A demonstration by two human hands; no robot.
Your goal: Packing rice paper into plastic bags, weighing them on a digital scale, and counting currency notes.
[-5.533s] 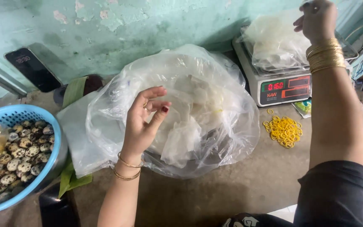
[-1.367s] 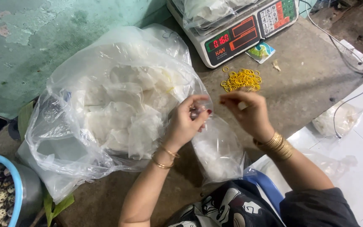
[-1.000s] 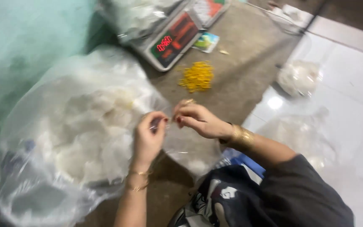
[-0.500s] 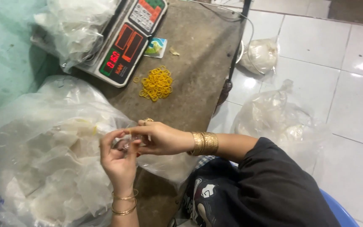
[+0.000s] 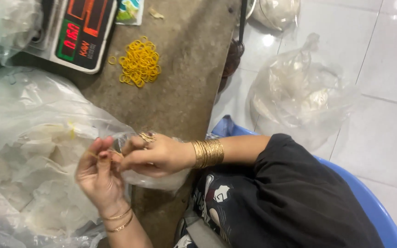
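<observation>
two hands twist shut a small clear plastic bag [image 5: 155, 179] at the table edge.
left hand [image 5: 98, 177] and right hand [image 5: 155, 156] pinch its neck with a thin yellow rubber band [image 5: 98, 156]; the band could slip, judging by the fingertip grip; loose bands [image 5: 138, 62] at twelve o'clock.

Rubber bands [image 5: 138, 62] on table [image 5: 184, 82] — right of scale [image 5: 76, 32], behind hands [image 5: 129, 165].

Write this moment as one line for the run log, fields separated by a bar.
left hand: pinching small bag's neck | right hand: fingers at same neck | small clear bag: between hands, at table edge | yellow rubber bands: piled by scale
</observation>
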